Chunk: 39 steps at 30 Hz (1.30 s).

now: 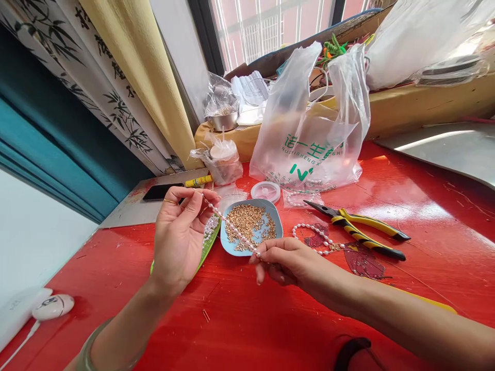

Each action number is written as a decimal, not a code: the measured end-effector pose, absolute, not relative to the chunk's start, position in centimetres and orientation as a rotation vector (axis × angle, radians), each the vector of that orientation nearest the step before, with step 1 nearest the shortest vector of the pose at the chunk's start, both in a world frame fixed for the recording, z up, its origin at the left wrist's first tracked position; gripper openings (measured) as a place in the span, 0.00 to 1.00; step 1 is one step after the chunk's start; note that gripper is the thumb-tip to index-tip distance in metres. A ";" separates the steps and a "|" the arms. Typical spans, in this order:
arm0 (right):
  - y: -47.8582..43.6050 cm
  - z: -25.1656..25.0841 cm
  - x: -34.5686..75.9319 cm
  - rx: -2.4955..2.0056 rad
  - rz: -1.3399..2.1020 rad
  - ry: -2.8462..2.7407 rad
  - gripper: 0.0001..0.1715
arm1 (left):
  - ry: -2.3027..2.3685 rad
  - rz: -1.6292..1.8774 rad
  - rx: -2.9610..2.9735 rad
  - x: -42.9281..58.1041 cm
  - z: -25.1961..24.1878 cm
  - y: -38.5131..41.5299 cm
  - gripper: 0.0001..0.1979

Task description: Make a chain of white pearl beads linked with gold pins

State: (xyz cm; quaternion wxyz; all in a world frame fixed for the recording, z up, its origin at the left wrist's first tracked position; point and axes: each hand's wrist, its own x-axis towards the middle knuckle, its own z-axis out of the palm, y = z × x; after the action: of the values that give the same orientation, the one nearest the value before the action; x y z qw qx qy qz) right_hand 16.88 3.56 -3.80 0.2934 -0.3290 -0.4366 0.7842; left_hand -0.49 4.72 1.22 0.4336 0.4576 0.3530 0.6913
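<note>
A strand of white and pinkish beads (235, 230) runs slantwise between my two hands, held taut above the table. My left hand (180, 234) pinches its upper end with thumb and fingers. The lower end is gripped by my right hand (284, 260), thumb against forefinger. Just behind and below the strand sits a blue dish (279, 226) of small gold beads (247, 219). Partly covered by my left hand, a green tray (211, 242) holds pale beads (210, 226). To the right lies a finished-looking loop of pearl beads (309, 226) with a gold piece.
Black-and-yellow pliers (363, 226) lie at the right. Behind the dish are a round clear lid (265, 192), a plastic bag (305, 139) and a wrapped cup (224, 159). A phone (162, 192) and a yellow tube (198, 181) rest at back left. A white mouse-like device (53, 307) is at far left.
</note>
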 end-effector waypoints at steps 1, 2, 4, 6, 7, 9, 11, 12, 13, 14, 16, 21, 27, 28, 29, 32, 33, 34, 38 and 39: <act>3.6 -3.7 16.9 -0.877 2.069 -1.170 0.08 | 0.881 1.721 1.128 -0.5 1.2 4.7 0.09; 3.6 -3.6 17.0 -0.882 2.048 -1.177 0.08 | 0.885 1.722 1.119 -0.5 1.3 4.7 0.09; 3.6 -3.4 17.1 -0.908 2.006 -1.190 0.08 | 0.895 1.724 1.107 -0.5 1.3 4.8 0.09; 3.7 -3.2 17.1 -0.947 1.964 -1.203 0.10 | 0.900 1.726 1.096 -0.6 1.3 4.9 0.09; 3.7 -3.1 17.1 -0.965 1.943 -1.208 0.10 | 0.898 1.726 1.087 -0.6 1.3 4.9 0.09; 3.8 -2.9 17.1 -0.988 1.913 -1.213 0.10 | 0.892 1.726 1.066 -0.7 1.4 5.0 0.10; 3.9 -2.9 17.1 -0.983 1.911 -1.205 0.09 | 0.887 1.717 1.036 -0.7 1.4 5.0 0.10; 3.9 -2.9 17.1 -0.971 1.924 -1.195 0.09 | 0.885 1.711 1.020 -0.8 1.4 5.0 0.10; 3.9 -2.8 17.1 -0.953 1.945 -1.184 0.09 | 0.885 1.703 1.004 -0.8 1.5 5.0 0.10; 4.0 -2.8 17.0 -0.933 1.968 -1.172 0.10 | 0.886 1.695 0.986 -0.8 1.5 5.1 0.11; 4.0 -2.8 17.0 -0.892 2.009 -1.155 0.09 | 0.892 1.674 0.937 -0.8 1.5 5.1 0.11; 4.0 -2.7 17.2 -0.820 2.074 -1.140 0.05 | 0.945 1.569 0.721 -1.1 1.4 5.6 0.14; 4.0 -2.5 17.4 -0.774 2.112 -1.138 0.06 | 1.014 1.548 0.588 -1.1 1.6 5.8 0.10; 4.1 -2.6 17.4 -0.773 2.113 -1.142 0.06 | 1.022 1.554 0.600 -1.1 1.6 5.9 0.09; 4.1 -2.6 17.4 -0.774 2.112 -1.146 0.06 | 1.025 1.556 0.619 -1.1 1.6 5.9 0.08; 4.3 -3.0 17.5 -0.773 2.106 -1.155 0.07 | 1.002 1.553 0.713 -1.1 1.5 6.0 0.05; 4.3 -3.2 17.5 -0.773 2.105 -1.159 0.07 | 0.994 1.555 0.742 -1.2 1.4 6.0 0.04; 4.4 -3.3 17.5 -0.772 2.106 -1.161 0.07 | 0.989 1.558 0.763 -1.2 1.3 6.0 0.03; 4.5 -3.4 17.4 -0.777 2.117 -1.159 0.07 | 0.986 1.562 0.777 -1.5 1.0 6.1 0.03; 4.5 -3.3 17.4 -0.782 2.119 -1.155 0.06 | 0.981 1.559 0.773 -1.5 0.9 6.1 0.03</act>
State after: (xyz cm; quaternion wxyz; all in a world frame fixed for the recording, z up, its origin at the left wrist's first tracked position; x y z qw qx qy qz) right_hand 17.40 4.45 -3.33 0.2978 -0.2941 -0.4346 0.7974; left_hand -1.55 6.14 0.95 0.5412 0.3255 0.4131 0.6562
